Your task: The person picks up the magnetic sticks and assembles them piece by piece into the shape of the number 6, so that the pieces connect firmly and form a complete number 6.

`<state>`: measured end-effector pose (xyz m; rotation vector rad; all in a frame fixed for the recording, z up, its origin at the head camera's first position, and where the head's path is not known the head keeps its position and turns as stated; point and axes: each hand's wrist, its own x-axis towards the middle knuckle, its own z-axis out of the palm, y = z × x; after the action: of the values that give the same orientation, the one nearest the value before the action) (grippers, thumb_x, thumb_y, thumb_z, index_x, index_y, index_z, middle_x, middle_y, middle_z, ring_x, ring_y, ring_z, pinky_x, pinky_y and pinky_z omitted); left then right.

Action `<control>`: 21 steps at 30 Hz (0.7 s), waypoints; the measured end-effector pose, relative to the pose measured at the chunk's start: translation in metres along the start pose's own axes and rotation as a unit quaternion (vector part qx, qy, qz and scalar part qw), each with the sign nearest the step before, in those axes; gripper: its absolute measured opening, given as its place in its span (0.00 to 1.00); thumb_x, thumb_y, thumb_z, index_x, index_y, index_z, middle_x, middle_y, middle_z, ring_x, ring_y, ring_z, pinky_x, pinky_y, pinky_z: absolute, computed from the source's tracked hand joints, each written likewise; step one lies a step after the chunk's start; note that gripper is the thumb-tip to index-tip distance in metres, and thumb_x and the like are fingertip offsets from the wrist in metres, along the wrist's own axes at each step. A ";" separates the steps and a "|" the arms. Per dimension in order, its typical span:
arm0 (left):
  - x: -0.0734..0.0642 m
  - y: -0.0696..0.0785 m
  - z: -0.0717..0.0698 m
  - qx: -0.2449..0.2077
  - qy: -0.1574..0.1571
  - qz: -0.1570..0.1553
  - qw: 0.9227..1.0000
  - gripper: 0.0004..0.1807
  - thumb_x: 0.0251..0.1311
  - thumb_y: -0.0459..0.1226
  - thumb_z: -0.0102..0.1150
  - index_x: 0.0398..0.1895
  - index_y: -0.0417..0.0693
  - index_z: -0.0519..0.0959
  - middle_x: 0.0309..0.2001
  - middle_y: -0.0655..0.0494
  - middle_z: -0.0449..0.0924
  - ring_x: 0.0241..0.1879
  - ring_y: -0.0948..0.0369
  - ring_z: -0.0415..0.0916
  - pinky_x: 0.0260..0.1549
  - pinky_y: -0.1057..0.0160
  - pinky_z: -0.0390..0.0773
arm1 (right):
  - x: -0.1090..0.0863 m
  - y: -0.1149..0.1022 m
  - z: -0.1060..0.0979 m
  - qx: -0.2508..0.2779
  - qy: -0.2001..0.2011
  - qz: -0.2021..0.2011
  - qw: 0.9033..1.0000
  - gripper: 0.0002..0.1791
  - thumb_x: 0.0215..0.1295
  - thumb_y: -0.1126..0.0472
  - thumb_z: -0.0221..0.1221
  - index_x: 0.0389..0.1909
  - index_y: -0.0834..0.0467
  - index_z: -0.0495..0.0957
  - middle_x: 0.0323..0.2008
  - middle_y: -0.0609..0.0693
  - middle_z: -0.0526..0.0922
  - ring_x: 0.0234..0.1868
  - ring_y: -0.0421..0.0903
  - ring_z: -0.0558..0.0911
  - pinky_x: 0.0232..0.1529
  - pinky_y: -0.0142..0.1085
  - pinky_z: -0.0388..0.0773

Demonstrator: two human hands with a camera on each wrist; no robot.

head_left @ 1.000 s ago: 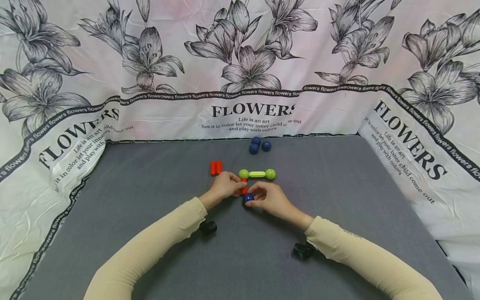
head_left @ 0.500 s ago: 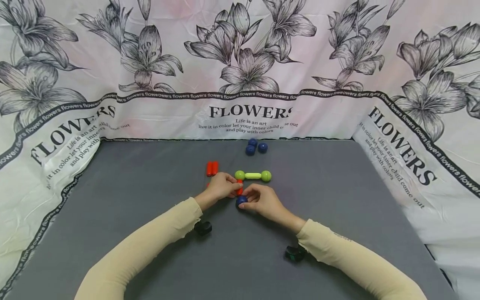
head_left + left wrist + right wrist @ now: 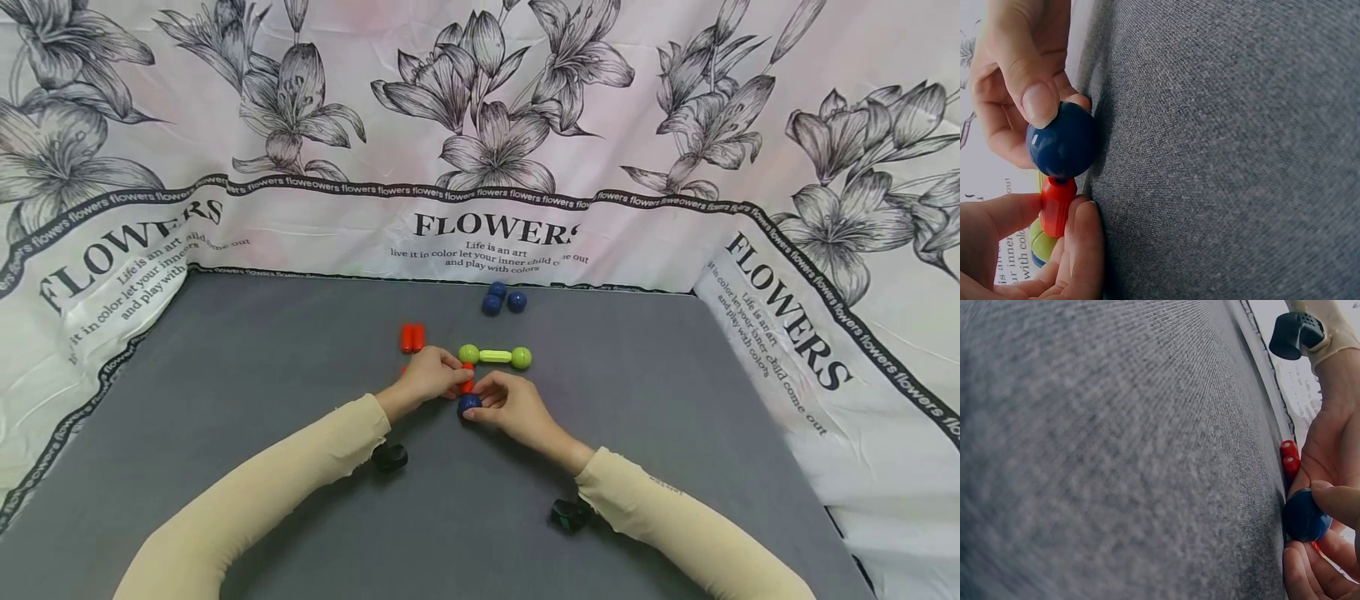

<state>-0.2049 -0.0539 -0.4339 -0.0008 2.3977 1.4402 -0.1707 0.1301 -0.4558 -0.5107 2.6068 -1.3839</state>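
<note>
My left hand (image 3: 426, 377) pinches a small red rod (image 3: 1056, 206) between thumb and fingers. A dark blue ball (image 3: 1063, 140), held by the thumb and fingers of my right hand (image 3: 519, 408), meets the rod's near end in the left wrist view. The rod's far end reaches a green ball (image 3: 468, 354); whether it is joined there cannot be told. From that ball a yellow-green rod (image 3: 495, 356) runs right to a second green ball (image 3: 521, 358), making a dumbbell shape. Fingers cover part of the red rod.
Three loose blue balls (image 3: 492, 305) sit near the table's back edge. Two red rods (image 3: 412, 337) lie side by side beyond my left hand, with another red bit partly hidden by it. Flower-printed cloth (image 3: 495, 233) borders the grey table (image 3: 645, 375).
The head view has shifted a little. My right hand has brought the blue ball slightly left, more in line with the red rod. My left hand keeps its pinch on the rod.
</note>
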 end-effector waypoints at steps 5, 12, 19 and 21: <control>0.001 0.001 0.003 0.002 -0.001 -0.003 1.000 0.13 0.62 0.39 0.66 0.42 0.37 0.82 0.36 0.44 0.88 0.25 0.63 0.83 0.31 0.64 0.86 | -0.001 0.000 -0.002 -0.004 0.004 -0.004 1.000 0.17 0.51 0.57 0.75 0.41 0.56 0.83 0.35 0.51 0.86 0.34 0.38 0.83 0.35 0.28 0.81; 0.003 0.002 0.005 -0.003 0.002 0.003 1.000 0.14 0.61 0.39 0.67 0.42 0.36 0.81 0.36 0.43 0.87 0.25 0.63 0.83 0.30 0.64 0.86 | -0.001 -0.001 -0.006 -0.009 0.009 -0.007 1.000 0.18 0.50 0.58 0.75 0.41 0.57 0.83 0.36 0.52 0.87 0.34 0.39 0.83 0.36 0.27 0.80; 0.002 0.001 0.004 -0.006 0.002 0.002 1.000 0.13 0.61 0.38 0.67 0.41 0.36 0.81 0.34 0.43 0.87 0.23 0.64 0.82 0.29 0.64 0.86 | -0.001 -0.001 -0.004 -0.001 0.007 0.001 1.000 0.18 0.50 0.57 0.76 0.41 0.57 0.82 0.35 0.52 0.86 0.33 0.39 0.82 0.36 0.27 0.80; 0.002 0.001 0.004 -0.007 -0.001 0.004 1.000 0.13 0.62 0.38 0.66 0.41 0.35 0.81 0.34 0.42 0.88 0.24 0.64 0.82 0.29 0.64 0.86 | -0.001 -0.001 -0.002 0.001 0.008 0.002 1.000 0.18 0.50 0.57 0.76 0.40 0.57 0.82 0.35 0.52 0.86 0.33 0.39 0.82 0.35 0.28 0.80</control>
<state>-0.2057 -0.0502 -0.4354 0.0074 2.3897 1.4590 -0.1698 0.1313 -0.4537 -0.4953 2.6159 -1.3955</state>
